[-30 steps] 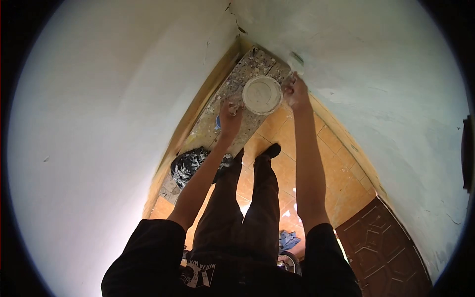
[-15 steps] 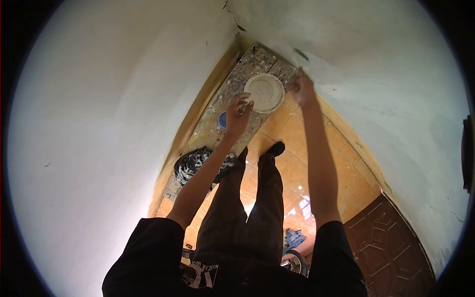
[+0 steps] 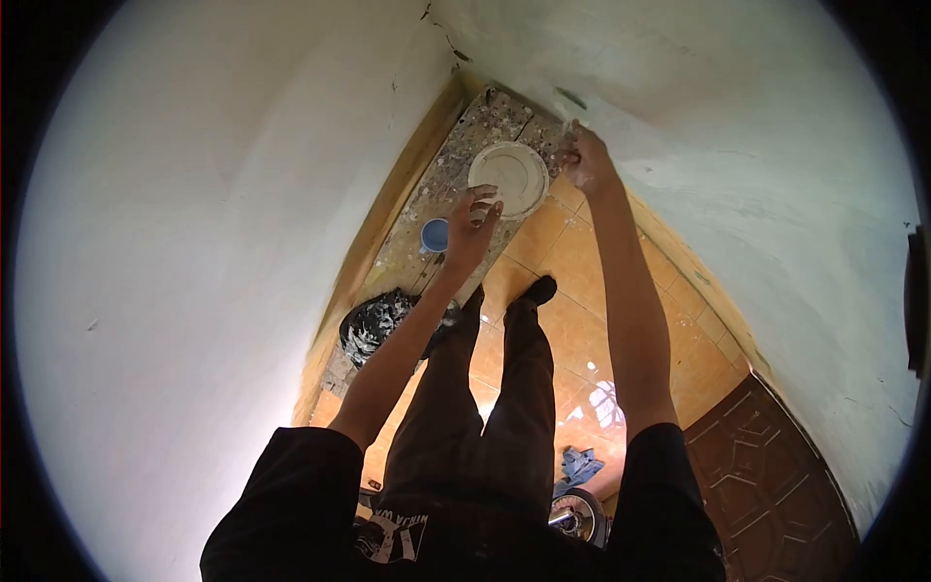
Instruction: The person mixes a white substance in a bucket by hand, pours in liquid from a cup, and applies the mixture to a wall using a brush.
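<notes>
My left hand point(image 3: 472, 231) hovers at the near edge of a round tub of pale paste point(image 3: 514, 175), fingers loosely curved and thumb apart, with nothing visible between them. My right hand point(image 3: 588, 160) is up at the right wall, its fingers closed together. A whitish shape shows at its fingertips, but I cannot tell what it is. Just beyond, a dark elongated mark point(image 3: 571, 98) shows against the wall. Left of my left hand stands a blue cup point(image 3: 434, 235). Tub and cup rest on a paint-spattered plank platform point(image 3: 405, 254).
A black, white-smeared bag point(image 3: 373, 325) lies on the platform's near part. Walls meet in a cracked corner point(image 3: 456, 55) ahead. Orange floor tiles point(image 3: 582, 281) lie below right, with a blue cloth point(image 3: 579, 468), a wheel point(image 3: 579, 516) and a brown panelled door point(image 3: 761, 466) nearer me.
The view has shifted slightly, moving the tub and corner left in the picture. My right hand stays at the wall with its fingers closed; my left hand remains by the tub.
</notes>
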The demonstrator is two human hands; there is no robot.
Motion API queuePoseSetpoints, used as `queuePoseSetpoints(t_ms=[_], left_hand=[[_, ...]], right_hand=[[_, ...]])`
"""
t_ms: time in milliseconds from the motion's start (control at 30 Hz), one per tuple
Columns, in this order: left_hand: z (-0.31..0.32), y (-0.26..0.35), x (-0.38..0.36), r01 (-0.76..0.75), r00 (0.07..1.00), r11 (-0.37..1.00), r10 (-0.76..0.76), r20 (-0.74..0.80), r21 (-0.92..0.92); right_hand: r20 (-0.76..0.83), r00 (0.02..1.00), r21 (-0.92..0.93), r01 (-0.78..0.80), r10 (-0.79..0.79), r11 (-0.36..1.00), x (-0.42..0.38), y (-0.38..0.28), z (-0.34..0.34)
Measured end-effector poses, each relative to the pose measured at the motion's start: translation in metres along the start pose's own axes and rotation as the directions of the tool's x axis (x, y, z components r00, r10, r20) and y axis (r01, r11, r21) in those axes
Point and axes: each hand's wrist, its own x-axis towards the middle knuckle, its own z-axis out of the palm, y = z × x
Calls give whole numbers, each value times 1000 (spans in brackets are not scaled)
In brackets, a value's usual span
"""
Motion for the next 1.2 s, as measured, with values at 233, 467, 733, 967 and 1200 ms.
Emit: queuePoseSetpoints(t_ms=[233, 467, 733, 967, 1200], left_hand=[[7, -10, -1, -8, 999, 999, 10, 41, -39], [15, -3, 6, -64, 996, 998, 65, 61, -23], [17, 2, 5, -40, 997, 999, 40, 65, -3], [16, 10, 0, 1, 995, 1000, -2, 97, 11], [25, 7, -8, 11, 995, 1000, -11, 103, 8]], right_hand=[[-79, 947, -104, 302, -310, 948, -89, 45, -4], [50, 998, 97, -44, 39, 994, -15, 11, -19], [19, 982, 155, 182, -187, 971, -122, 25, -24], [107, 992, 135, -76, 62, 988, -16, 9, -84], [-31, 972, -92, 229, -232, 969, -110, 22, -56]])
